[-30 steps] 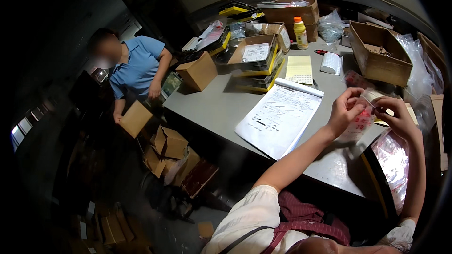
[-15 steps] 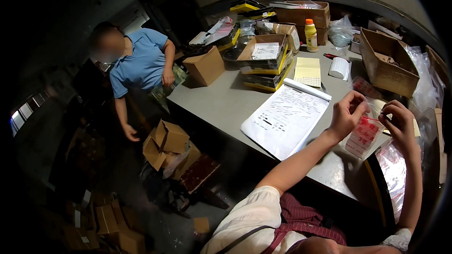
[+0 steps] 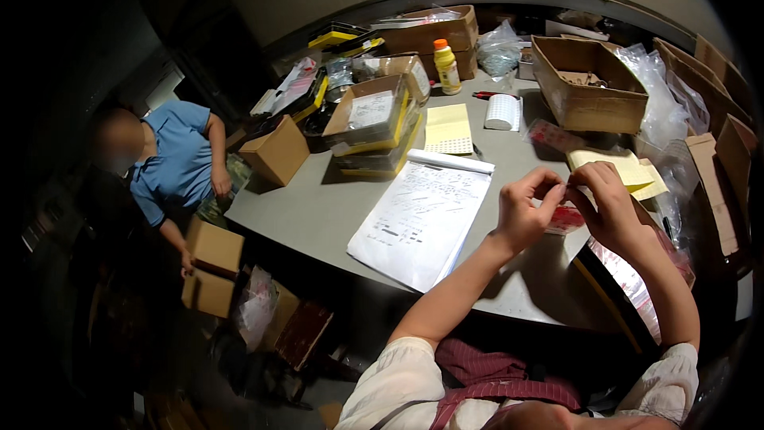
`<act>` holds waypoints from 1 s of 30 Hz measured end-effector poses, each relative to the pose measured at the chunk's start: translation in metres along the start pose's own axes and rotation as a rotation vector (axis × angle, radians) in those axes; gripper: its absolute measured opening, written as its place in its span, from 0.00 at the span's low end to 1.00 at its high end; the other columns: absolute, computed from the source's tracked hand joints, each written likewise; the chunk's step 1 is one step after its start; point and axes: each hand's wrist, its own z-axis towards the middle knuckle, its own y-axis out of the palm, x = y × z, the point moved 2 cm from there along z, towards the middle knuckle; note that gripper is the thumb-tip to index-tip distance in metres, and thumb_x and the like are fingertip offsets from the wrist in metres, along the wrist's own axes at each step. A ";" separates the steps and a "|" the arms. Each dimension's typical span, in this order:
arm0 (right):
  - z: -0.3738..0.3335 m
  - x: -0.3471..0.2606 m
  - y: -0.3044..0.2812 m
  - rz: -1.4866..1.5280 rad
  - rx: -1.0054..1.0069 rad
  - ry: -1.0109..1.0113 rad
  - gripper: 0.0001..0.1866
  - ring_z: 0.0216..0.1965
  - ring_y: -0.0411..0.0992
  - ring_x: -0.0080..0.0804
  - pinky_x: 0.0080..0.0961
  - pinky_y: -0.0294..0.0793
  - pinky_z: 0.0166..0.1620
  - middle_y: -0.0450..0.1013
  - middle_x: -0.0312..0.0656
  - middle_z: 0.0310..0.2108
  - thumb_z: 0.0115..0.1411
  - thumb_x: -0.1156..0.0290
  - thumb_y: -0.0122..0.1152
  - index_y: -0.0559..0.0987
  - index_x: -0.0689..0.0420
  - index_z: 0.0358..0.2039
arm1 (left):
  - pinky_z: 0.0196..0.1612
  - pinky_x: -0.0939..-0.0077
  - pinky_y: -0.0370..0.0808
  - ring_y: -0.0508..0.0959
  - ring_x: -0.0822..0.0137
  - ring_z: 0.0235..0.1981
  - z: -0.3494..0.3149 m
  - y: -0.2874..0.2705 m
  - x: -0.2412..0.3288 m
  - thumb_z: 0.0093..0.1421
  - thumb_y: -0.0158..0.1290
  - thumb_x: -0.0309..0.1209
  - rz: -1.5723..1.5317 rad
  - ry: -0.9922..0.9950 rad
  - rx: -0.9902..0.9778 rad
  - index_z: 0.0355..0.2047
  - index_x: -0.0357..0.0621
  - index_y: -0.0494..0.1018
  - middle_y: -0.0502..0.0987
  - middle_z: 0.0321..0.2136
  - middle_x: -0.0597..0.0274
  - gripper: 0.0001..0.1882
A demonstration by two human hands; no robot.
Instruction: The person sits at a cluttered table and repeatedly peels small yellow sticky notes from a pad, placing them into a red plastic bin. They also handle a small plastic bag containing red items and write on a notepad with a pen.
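Note:
My left hand [image 3: 527,211] and my right hand [image 3: 609,205] meet over the right part of the table, fingertips pinched together. Between them hangs a small clear plastic bag [image 3: 563,221] with red printing, its top edge held by both hands. My fingers and wrists cover much of the bag, so its contents cannot be made out. To the left of my hands lies a writing pad [image 3: 426,219] with handwritten pages. Just beyond my right hand are yellow paper sheets [image 3: 613,169], and another red-printed bag [image 3: 555,136] lies flat on the table.
Stacked black-and-yellow boxes [image 3: 370,123], a yellow bottle [image 3: 446,68], a paper roll [image 3: 503,112] and an open carton [image 3: 593,103] stand across the table [image 3: 318,211]. Clear plastic bags [image 3: 649,87] crowd the right. At left, a person in a blue shirt [image 3: 179,143] holds a cardboard box [image 3: 213,259].
My hands have come closer together, now touching at the fingertips over the bag. The view has swung right. The person at left has picked up a cardboard box from the stack.

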 end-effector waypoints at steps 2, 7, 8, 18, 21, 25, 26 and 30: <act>0.000 -0.001 0.002 0.002 0.002 0.007 0.11 0.40 0.70 0.51 0.43 0.69 0.46 0.72 0.48 0.34 0.55 0.81 0.65 0.73 0.60 0.37 | 0.35 0.79 0.78 0.84 0.73 0.30 -0.001 0.000 -0.004 0.63 0.58 0.23 -0.043 -0.039 -0.010 0.33 0.34 0.77 0.84 0.26 0.59 0.04; 0.000 -0.001 -0.006 0.065 -0.040 -0.026 0.12 0.38 0.69 0.49 0.40 0.68 0.44 0.71 0.47 0.33 0.52 0.80 0.63 0.72 0.61 0.37 | 0.38 0.80 0.77 0.83 0.74 0.31 -0.002 0.000 -0.001 0.64 0.57 0.23 -0.080 -0.034 -0.075 0.34 0.33 0.77 0.83 0.27 0.59 0.04; 0.001 -0.003 -0.008 0.096 -0.049 -0.019 0.12 0.37 0.69 0.48 0.39 0.68 0.43 0.71 0.47 0.32 0.51 0.79 0.62 0.72 0.60 0.36 | 0.38 0.80 0.77 0.83 0.74 0.32 -0.003 -0.001 0.000 0.64 0.57 0.23 -0.089 -0.012 -0.085 0.34 0.33 0.77 0.83 0.28 0.59 0.04; 0.002 0.001 -0.014 0.228 -0.092 0.138 0.07 0.33 0.67 0.44 0.36 0.67 0.43 0.71 0.46 0.25 0.51 0.73 0.58 0.73 0.61 0.29 | 0.36 0.78 0.78 0.82 0.73 0.28 0.001 -0.002 0.003 0.63 0.58 0.25 -0.195 -0.084 -0.066 0.32 0.33 0.75 0.82 0.25 0.59 0.06; 0.002 0.004 -0.013 0.215 -0.108 0.156 0.09 0.32 0.66 0.45 0.37 0.68 0.44 0.71 0.47 0.26 0.52 0.70 0.58 0.73 0.62 0.30 | 0.40 0.77 0.78 0.81 0.72 0.33 0.002 -0.006 0.000 0.64 0.57 0.25 -0.235 -0.189 -0.091 0.34 0.33 0.75 0.81 0.28 0.59 0.06; 0.001 0.008 -0.016 0.236 -0.154 0.215 0.09 0.33 0.66 0.45 0.36 0.68 0.44 0.71 0.47 0.26 0.53 0.69 0.57 0.73 0.62 0.30 | 0.41 0.75 0.77 0.80 0.71 0.32 0.002 -0.009 -0.010 0.64 0.56 0.24 -0.303 -0.227 -0.041 0.36 0.34 0.74 0.80 0.28 0.59 0.04; 0.000 0.009 -0.018 0.254 -0.139 0.230 0.09 0.33 0.66 0.44 0.36 0.68 0.44 0.71 0.47 0.26 0.53 0.69 0.57 0.73 0.62 0.29 | 0.40 0.75 0.76 0.79 0.71 0.32 0.003 -0.011 -0.013 0.64 0.55 0.23 -0.330 -0.229 -0.012 0.36 0.34 0.74 0.80 0.28 0.59 0.04; 0.000 0.011 -0.025 0.327 -0.100 0.275 0.08 0.33 0.65 0.40 0.35 0.67 0.42 0.70 0.46 0.25 0.52 0.70 0.57 0.73 0.63 0.27 | 0.37 0.76 0.72 0.76 0.71 0.29 0.014 -0.027 -0.014 0.62 0.54 0.25 -0.378 -0.216 0.057 0.34 0.35 0.75 0.79 0.26 0.59 0.04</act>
